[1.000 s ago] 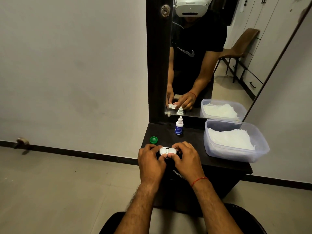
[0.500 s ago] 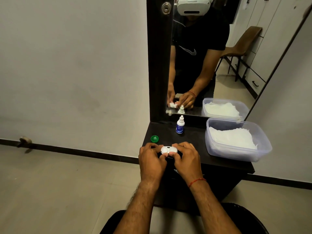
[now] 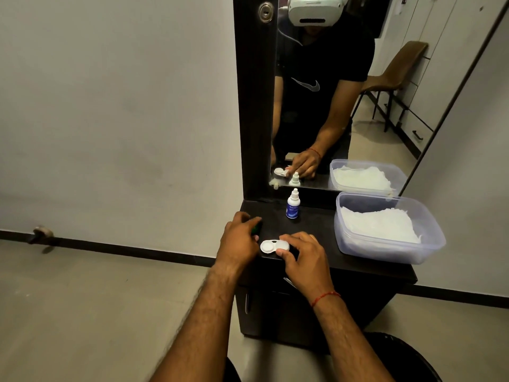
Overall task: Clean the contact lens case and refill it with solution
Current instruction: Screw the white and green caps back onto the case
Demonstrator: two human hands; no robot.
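Note:
The white contact lens case (image 3: 271, 246) lies near the front edge of the dark vanity shelf (image 3: 316, 228). Its left well shows as a round white disc. My right hand (image 3: 305, 257) pinches the case's right half between thumb and fingers. To the left, my left hand (image 3: 238, 239) has its fingertips curled on the green cap (image 3: 255, 229), which is mostly hidden under them. A small white solution bottle (image 3: 292, 205) with a blue label stands upright at the back of the shelf, apart from both hands.
A clear plastic tub (image 3: 355, 248) holding white tissues fills the right side of the shelf. A mirror (image 3: 330, 106) in a dark frame rises behind the shelf and reflects my hands. Tiled floor lies to the left, below the shelf.
My left hand has let go of the case and moved left and back to the green cap. My right hand still holds the case, whose left well is now uncovered.

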